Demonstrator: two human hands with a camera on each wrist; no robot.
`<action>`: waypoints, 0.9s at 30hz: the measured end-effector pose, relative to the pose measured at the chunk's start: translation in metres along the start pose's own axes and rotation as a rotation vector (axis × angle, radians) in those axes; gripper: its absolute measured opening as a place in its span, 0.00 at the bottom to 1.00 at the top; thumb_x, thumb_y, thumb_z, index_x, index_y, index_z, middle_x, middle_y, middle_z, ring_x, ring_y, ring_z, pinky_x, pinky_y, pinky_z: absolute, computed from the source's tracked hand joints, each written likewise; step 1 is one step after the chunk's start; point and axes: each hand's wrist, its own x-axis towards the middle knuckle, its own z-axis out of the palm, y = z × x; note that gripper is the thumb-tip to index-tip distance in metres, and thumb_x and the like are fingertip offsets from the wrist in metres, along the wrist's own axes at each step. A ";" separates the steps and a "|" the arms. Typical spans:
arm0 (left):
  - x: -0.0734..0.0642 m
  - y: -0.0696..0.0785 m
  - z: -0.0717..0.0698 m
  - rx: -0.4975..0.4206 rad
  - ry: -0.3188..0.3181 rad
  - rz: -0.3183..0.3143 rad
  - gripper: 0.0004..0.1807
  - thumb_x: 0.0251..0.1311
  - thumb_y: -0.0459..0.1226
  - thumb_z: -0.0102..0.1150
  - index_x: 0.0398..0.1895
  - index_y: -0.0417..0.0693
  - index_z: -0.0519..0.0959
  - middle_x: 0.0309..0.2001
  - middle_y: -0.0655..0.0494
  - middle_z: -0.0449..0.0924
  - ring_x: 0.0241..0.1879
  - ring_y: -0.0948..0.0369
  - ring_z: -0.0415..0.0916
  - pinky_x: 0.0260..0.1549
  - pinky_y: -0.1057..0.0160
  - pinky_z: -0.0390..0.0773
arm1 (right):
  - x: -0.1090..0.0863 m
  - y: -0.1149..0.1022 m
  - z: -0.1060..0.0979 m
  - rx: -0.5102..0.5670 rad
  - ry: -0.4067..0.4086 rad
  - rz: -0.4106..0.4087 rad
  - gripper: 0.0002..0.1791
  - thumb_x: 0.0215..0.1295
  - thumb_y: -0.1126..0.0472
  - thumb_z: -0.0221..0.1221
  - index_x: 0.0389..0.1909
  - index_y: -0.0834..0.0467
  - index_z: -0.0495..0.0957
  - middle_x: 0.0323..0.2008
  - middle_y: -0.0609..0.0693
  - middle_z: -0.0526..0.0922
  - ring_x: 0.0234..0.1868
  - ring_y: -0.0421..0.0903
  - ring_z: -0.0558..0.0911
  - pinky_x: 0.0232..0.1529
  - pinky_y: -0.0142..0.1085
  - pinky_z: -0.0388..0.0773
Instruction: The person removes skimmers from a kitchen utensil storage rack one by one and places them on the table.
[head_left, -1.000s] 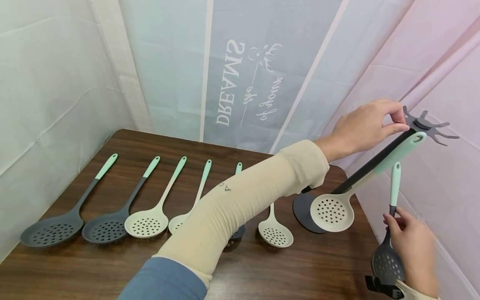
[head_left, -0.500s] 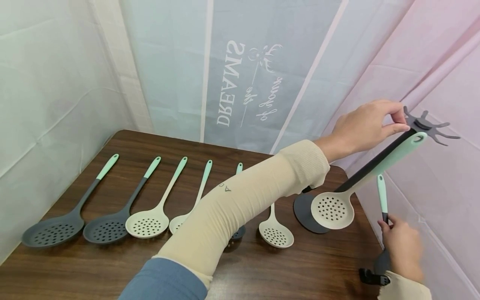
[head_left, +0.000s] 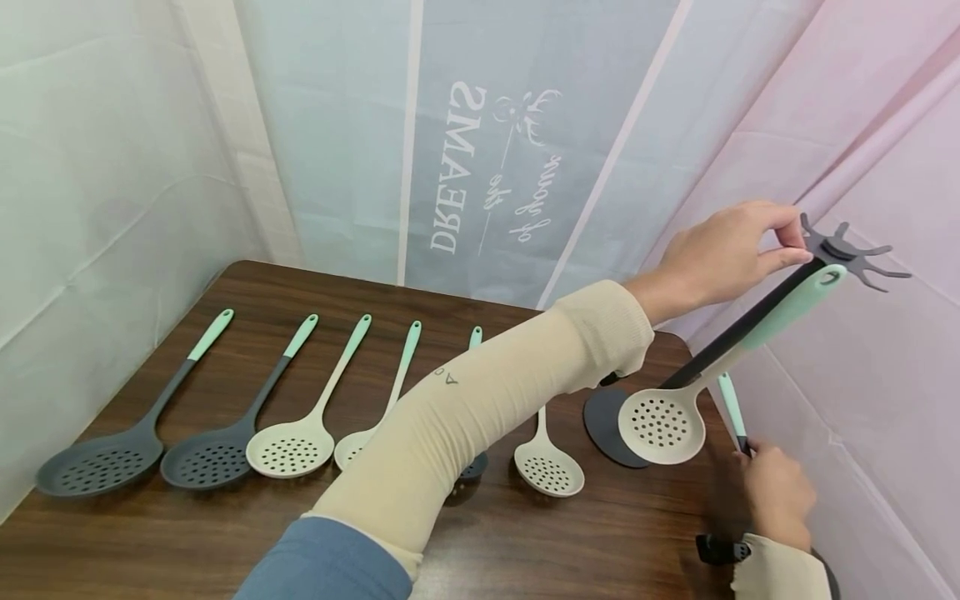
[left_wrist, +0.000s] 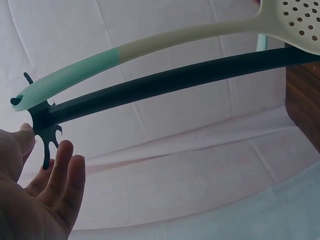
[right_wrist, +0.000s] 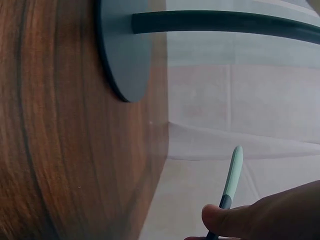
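Observation:
My left hand [head_left: 723, 254] pinches the hooked top of a dark utensil stand [head_left: 738, 337] between thumb and fingers. On one of its hooks hangs a cream skimmer [head_left: 663, 425] with a mint-green handle, its perforated bowl beside the pole. Low at the right, my right hand [head_left: 776, 492] grips a dark grey skimmer [head_left: 731, 404] by its stem, the mint handle pointing up and away. That skimmer's bowl is hidden by the hand and sleeve. In the right wrist view, the thumb presses on the stem just below the mint handle [right_wrist: 234, 175].
Several skimmers lie in a row on the brown table: dark ones [head_left: 101, 462] at the left, then cream ones [head_left: 292, 446]. My left sleeve [head_left: 495, 408] covers part of the row. The stand's round base [head_left: 607, 425] sits near the table's right edge, close to the curtain [head_left: 885, 400].
My right hand has moved left and slightly up, taking the dark skimmer toward the table's right edge. Its bowl has gone out of sight. The left hand stays on the stand.

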 end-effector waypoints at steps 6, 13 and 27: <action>0.002 0.001 -0.001 0.007 0.003 0.007 0.06 0.70 0.55 0.58 0.41 0.71 0.80 0.51 0.85 0.75 0.46 0.83 0.66 0.37 0.74 0.69 | 0.002 0.001 0.006 -0.005 -0.049 0.011 0.19 0.70 0.60 0.59 0.56 0.67 0.77 0.46 0.80 0.77 0.43 0.79 0.78 0.28 0.63 0.75; 0.002 -0.001 -0.002 0.004 0.003 0.016 0.05 0.70 0.54 0.58 0.41 0.70 0.80 0.50 0.84 0.75 0.45 0.83 0.66 0.38 0.75 0.69 | 0.006 0.005 0.021 -0.006 -0.070 0.028 0.18 0.70 0.59 0.59 0.54 0.68 0.78 0.47 0.81 0.76 0.45 0.80 0.78 0.32 0.67 0.75; 0.002 -0.002 -0.002 -0.002 0.009 0.020 0.06 0.70 0.54 0.58 0.41 0.69 0.81 0.51 0.84 0.75 0.47 0.84 0.67 0.38 0.75 0.69 | 0.014 0.010 0.037 -0.011 -0.078 0.094 0.21 0.71 0.57 0.59 0.58 0.66 0.78 0.51 0.79 0.76 0.47 0.78 0.78 0.36 0.67 0.75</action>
